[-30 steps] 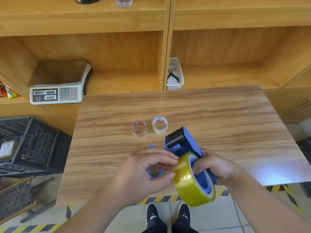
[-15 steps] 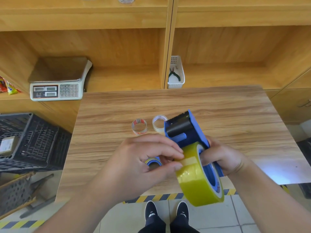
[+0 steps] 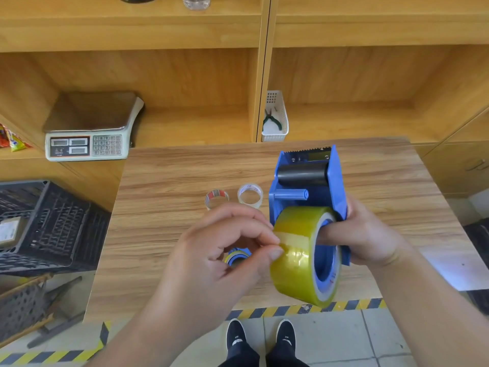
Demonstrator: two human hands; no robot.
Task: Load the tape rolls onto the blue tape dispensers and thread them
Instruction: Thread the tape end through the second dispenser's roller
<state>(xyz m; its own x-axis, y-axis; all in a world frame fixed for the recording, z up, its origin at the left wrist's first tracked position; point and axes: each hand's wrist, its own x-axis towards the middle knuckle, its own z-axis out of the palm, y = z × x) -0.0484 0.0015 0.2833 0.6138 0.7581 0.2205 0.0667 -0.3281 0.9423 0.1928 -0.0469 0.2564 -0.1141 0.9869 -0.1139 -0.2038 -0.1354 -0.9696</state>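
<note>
The yellow roll [image 3: 299, 258] already sits on the hub of the big dispenser [image 3: 308, 186], held above the table [image 3: 164, 178]; threading is not done, no tape reaching the black roller [image 3: 301, 175] or the teeth; the right hand [image 3: 362, 237] is clamped on the dispenser; the left hand [image 3: 225, 250] pinches at the roll's face, apparently picking for the tape end; beyond the dispenser's left side two clear rolls [image 3: 232, 198] wait unloaded; a small dispenser [image 3: 236, 257] lies half hidden under the left hand; nothing blocks the tape path.
</note>
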